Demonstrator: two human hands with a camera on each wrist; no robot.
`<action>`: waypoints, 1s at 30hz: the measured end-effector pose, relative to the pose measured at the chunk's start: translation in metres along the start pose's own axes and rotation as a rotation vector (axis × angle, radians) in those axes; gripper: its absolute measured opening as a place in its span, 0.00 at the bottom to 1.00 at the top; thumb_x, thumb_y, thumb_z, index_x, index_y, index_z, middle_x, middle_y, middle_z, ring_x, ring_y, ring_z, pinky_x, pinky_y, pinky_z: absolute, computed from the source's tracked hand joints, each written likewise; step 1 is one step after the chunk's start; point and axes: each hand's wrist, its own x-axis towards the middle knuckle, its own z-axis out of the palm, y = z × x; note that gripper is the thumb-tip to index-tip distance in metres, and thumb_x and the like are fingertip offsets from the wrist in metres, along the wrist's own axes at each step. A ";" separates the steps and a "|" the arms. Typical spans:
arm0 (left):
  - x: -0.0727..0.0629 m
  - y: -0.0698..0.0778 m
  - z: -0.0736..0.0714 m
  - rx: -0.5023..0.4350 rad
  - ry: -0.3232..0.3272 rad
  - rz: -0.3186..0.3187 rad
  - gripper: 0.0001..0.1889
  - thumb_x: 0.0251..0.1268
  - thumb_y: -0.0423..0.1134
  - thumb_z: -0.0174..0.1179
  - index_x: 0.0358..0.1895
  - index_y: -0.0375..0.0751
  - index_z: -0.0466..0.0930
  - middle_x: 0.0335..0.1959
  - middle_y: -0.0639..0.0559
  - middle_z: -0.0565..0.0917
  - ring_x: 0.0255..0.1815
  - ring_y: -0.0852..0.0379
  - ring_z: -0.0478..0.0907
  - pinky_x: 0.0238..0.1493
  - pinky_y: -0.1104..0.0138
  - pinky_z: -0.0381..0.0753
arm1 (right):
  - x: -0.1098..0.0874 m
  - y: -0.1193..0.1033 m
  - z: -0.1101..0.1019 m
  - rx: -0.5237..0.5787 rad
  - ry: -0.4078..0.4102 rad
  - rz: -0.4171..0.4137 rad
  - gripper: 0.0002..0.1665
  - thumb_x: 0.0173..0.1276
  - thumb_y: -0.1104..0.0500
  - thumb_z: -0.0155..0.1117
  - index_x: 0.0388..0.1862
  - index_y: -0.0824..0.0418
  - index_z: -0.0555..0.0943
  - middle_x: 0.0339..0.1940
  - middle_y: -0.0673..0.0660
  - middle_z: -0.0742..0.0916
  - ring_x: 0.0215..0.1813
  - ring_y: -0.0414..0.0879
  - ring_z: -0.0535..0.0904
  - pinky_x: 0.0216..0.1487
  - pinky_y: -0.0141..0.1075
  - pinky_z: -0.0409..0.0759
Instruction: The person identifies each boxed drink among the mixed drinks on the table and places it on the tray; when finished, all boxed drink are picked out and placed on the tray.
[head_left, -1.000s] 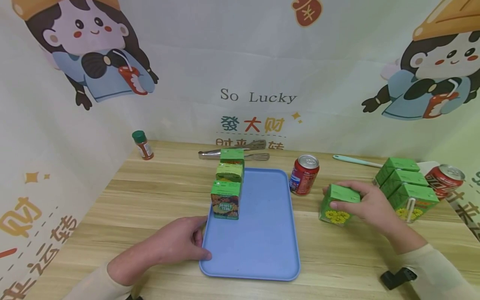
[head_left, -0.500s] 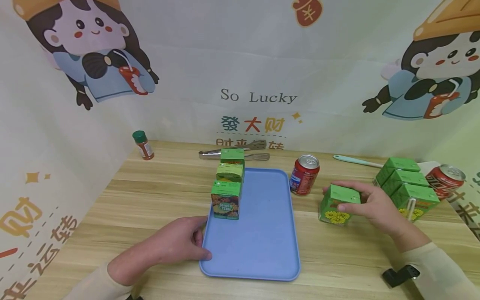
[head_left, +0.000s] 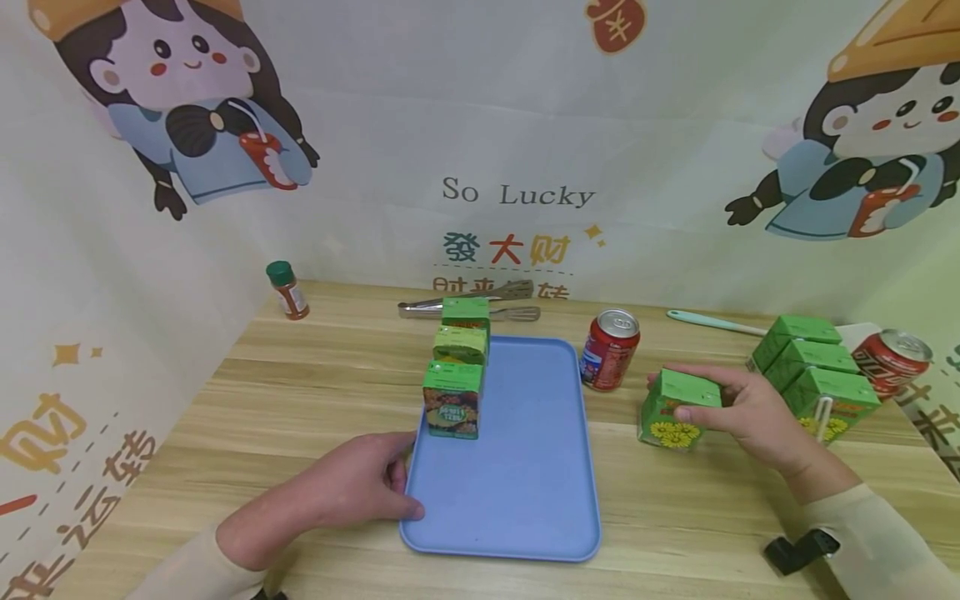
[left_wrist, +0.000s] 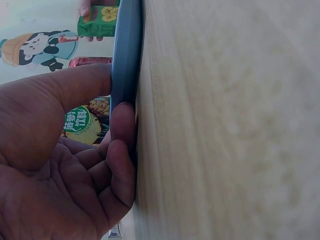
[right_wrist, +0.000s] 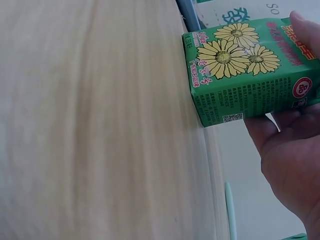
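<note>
My left hand (head_left: 367, 479) grips the left rim of a blue tray (head_left: 525, 483), thumb over the edge; in the left wrist view its fingers curl against the tray's side (left_wrist: 127, 45). My right hand (head_left: 738, 417) holds a green drink carton (head_left: 678, 404) with yellow chrysanthemums on it, upright on the table right of the tray. The right wrist view shows the thumb on one side of this carton (right_wrist: 240, 70) and fingers on the other. Along the tray's left edge stands a row of drink cartons, the front one (head_left: 452, 400) with pineapple pictures.
A red cola can (head_left: 610, 354) stands by the tray's right rim. At far right are three green cartons (head_left: 832, 396) and another red can (head_left: 892, 362). Metal tongs (head_left: 472, 302), a spice bottle (head_left: 287, 292) and a pale green handle (head_left: 712, 322) lie or stand along the back.
My right thumb has slid a little to the right along the carton, and the right forearm has shifted slightly right. The carton, tray and left hand have stayed in place.
</note>
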 end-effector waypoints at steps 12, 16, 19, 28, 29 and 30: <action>0.001 0.001 -0.001 0.004 -0.009 -0.001 0.23 0.55 0.43 0.85 0.45 0.45 0.80 0.25 0.60 0.81 0.25 0.61 0.76 0.30 0.66 0.75 | 0.003 -0.008 0.015 -0.083 0.040 0.008 0.27 0.75 0.73 0.72 0.72 0.71 0.82 0.62 0.45 0.92 0.58 0.40 0.91 0.54 0.35 0.89; 0.000 0.000 0.000 -0.003 -0.008 -0.004 0.24 0.55 0.43 0.85 0.48 0.43 0.81 0.25 0.60 0.81 0.25 0.60 0.77 0.30 0.65 0.75 | 0.007 -0.014 0.024 -0.082 0.058 0.010 0.27 0.74 0.74 0.72 0.70 0.68 0.84 0.58 0.45 0.94 0.54 0.40 0.92 0.50 0.35 0.90; 0.000 0.000 0.000 -0.006 -0.005 -0.002 0.27 0.54 0.43 0.86 0.53 0.40 0.82 0.25 0.60 0.81 0.25 0.60 0.77 0.30 0.65 0.76 | 0.011 -0.018 0.033 -0.090 0.070 0.008 0.26 0.73 0.74 0.74 0.69 0.68 0.85 0.55 0.43 0.94 0.51 0.40 0.92 0.47 0.36 0.90; 0.000 0.000 0.000 0.007 0.001 -0.015 0.28 0.54 0.44 0.86 0.54 0.37 0.81 0.25 0.60 0.81 0.25 0.60 0.77 0.30 0.65 0.75 | 0.034 -0.034 0.065 -0.144 0.061 0.088 0.29 0.71 0.65 0.80 0.70 0.67 0.85 0.61 0.66 0.89 0.50 0.48 0.88 0.47 0.39 0.89; 0.000 0.000 0.000 0.006 0.001 -0.014 0.28 0.54 0.44 0.85 0.53 0.38 0.81 0.25 0.60 0.81 0.25 0.60 0.77 0.30 0.65 0.75 | 0.038 -0.034 0.069 -0.142 0.061 0.096 0.30 0.71 0.64 0.81 0.70 0.66 0.85 0.62 0.66 0.89 0.50 0.49 0.88 0.48 0.39 0.89; 0.000 0.000 0.000 0.004 0.000 -0.015 0.27 0.55 0.44 0.85 0.53 0.39 0.81 0.25 0.60 0.81 0.25 0.60 0.77 0.30 0.65 0.75 | 0.041 -0.036 0.072 -0.143 0.063 0.110 0.30 0.71 0.63 0.82 0.71 0.65 0.85 0.63 0.67 0.89 0.52 0.49 0.87 0.49 0.39 0.89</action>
